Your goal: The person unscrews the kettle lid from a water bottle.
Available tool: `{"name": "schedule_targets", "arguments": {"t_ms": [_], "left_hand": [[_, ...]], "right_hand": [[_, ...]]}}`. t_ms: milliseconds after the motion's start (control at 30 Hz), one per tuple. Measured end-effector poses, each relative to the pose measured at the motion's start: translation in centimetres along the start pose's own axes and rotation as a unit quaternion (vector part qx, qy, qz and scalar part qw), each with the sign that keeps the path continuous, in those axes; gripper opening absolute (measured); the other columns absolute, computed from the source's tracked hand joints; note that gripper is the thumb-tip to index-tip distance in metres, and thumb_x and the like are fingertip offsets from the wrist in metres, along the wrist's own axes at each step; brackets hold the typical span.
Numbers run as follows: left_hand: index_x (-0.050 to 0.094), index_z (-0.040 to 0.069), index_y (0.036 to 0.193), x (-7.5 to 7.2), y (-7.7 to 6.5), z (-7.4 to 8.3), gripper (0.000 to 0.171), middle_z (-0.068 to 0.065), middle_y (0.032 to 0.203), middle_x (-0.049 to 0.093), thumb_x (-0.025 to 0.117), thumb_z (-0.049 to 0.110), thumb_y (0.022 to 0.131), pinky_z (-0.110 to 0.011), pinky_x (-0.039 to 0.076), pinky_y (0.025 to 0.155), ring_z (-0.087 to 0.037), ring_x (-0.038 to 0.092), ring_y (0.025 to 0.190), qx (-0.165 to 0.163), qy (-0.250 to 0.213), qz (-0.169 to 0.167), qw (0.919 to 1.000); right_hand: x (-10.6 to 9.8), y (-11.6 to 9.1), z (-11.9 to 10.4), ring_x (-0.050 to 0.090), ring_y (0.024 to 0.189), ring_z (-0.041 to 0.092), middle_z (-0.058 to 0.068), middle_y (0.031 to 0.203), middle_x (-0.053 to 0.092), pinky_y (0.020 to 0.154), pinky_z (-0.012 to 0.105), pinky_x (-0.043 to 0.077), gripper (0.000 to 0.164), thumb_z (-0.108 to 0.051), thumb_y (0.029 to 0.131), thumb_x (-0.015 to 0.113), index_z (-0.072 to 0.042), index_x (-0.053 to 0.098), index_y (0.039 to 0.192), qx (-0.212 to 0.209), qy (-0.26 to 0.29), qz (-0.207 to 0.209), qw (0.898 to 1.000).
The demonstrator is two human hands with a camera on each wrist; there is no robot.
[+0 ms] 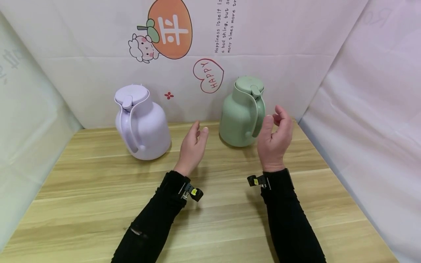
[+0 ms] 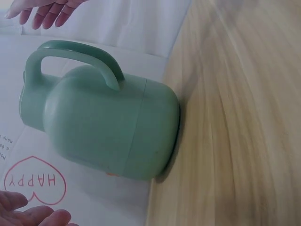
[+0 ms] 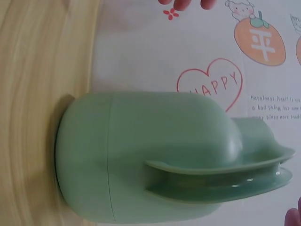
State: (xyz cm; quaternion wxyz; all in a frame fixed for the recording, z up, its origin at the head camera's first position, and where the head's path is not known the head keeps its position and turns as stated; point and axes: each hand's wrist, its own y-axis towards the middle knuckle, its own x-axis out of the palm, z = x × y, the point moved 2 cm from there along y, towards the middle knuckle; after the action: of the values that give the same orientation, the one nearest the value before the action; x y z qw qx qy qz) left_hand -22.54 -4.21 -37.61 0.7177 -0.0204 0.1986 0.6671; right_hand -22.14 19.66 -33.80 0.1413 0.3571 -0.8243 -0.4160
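A green thermos jug stands upright near the back of the table, its handle facing right and toward me. Beside that handle hovers my right hand, fingers loosely bent, holding nothing. My left hand is in the air left of the green jug, fingers relaxed and empty. A lilac thermos jug stands upright farther left, its handle toward the front left. In the left wrist view the green jug lies between both hands, apart from them. The right wrist view shows its handle with no fingers round it.
The wood-grain table ends at a white printed cloth hanging right behind the jugs. More white cloth hangs at the left side and the right side. Small cameras are strapped to both wrists.
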Motion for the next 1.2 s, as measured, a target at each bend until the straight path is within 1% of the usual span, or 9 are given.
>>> {"name": "schedule_targets", "arguments": {"t_ms": [133,267,467,700,767,900,1033,1200], "left_hand": [[0.021,0.009,0.166,0.3,0.5,0.4,0.069,-0.014,0.171,0.028,0.037,0.049,0.112,-0.046,0.037,0.121,-0.031,0.041,0.151,0.005,-0.006,-0.001,1.0],[0.022,0.01,0.166,0.6,0.9,0.8,0.069,-0.013,0.17,0.029,0.037,0.049,0.112,-0.047,0.038,0.121,-0.03,0.042,0.15,0.003,-0.006,0.004,1.0],[0.023,0.012,0.167,0.9,1.6,0.9,0.07,-0.01,0.17,0.031,0.037,0.053,0.111,-0.045,0.039,0.12,-0.028,0.044,0.148,-0.005,0.002,0.012,0.9999],[0.022,0.013,0.167,1.4,2.2,1.1,0.071,-0.011,0.17,0.03,0.036,0.054,0.111,-0.046,0.039,0.12,-0.03,0.043,0.149,-0.001,0.003,0.002,1.0],[0.022,0.013,0.167,1.6,2.4,1.0,0.071,-0.01,0.171,0.029,0.036,0.054,0.111,-0.046,0.039,0.12,-0.03,0.043,0.149,0.0,0.005,-0.001,1.0],[0.022,0.012,0.167,1.9,2.9,1.0,0.07,-0.01,0.171,0.029,0.035,0.053,0.111,-0.046,0.038,0.12,-0.031,0.043,0.149,0.002,0.005,-0.007,1.0],[0.022,0.012,0.167,2.2,3.4,1.2,0.071,-0.009,0.171,0.028,0.034,0.054,0.111,-0.045,0.035,0.122,-0.029,0.043,0.149,-0.001,0.002,-0.01,0.9999],[0.021,0.011,0.167,2.6,4.1,1.7,0.072,-0.009,0.172,0.027,0.033,0.054,0.111,-0.043,0.034,0.123,-0.028,0.042,0.15,-0.001,-0.008,-0.016,0.9998]], "right_hand": [[-0.2,0.6,0.4,0.057,0.112,0.023,0.012,0.135,0.061,0.1,0.035,0.044,0.048,-0.034,0.103,0.05,-0.005,0.058,0.141,0.03,0.0,0.002,1.0],[-0.3,1.1,0.8,0.056,0.111,0.017,0.007,0.14,0.059,0.098,0.031,0.042,0.048,-0.036,0.106,0.046,-0.008,0.055,0.144,0.053,-0.006,-0.003,0.999],[-0.2,1.7,1.5,0.055,0.12,0.019,0.01,0.149,0.055,0.105,0.031,0.043,0.054,-0.038,0.108,0.043,-0.007,0.05,0.152,0.076,-0.012,-0.018,0.997],[-0.3,2.4,2.4,0.051,0.131,0.016,0.005,0.158,0.047,0.111,0.03,0.04,0.059,-0.044,0.109,0.04,-0.01,0.043,0.157,0.122,-0.008,-0.049,0.991],[-0.3,2.5,2.8,0.048,0.137,0.014,0.005,0.16,0.044,0.115,0.028,0.038,0.061,-0.046,0.109,0.038,-0.01,0.04,0.159,0.134,-0.008,-0.06,0.989],[-0.4,2.8,3.5,0.038,0.148,0.008,0.003,0.165,0.038,0.121,0.023,0.03,0.065,-0.051,0.11,0.036,-0.011,0.035,0.162,0.156,-0.006,-0.08,0.985],[-0.3,3.0,4.3,0.03,0.152,0.004,0.001,0.169,0.032,0.123,0.02,0.023,0.069,-0.055,0.11,0.033,-0.011,0.031,0.163,0.183,0.0,-0.098,0.978],[-0.1,3.2,5.1,0.023,0.156,0.006,0.003,0.172,0.027,0.126,0.023,0.017,0.073,-0.057,0.11,0.029,-0.009,0.026,0.165,0.214,0.006,-0.117,0.97]]}}
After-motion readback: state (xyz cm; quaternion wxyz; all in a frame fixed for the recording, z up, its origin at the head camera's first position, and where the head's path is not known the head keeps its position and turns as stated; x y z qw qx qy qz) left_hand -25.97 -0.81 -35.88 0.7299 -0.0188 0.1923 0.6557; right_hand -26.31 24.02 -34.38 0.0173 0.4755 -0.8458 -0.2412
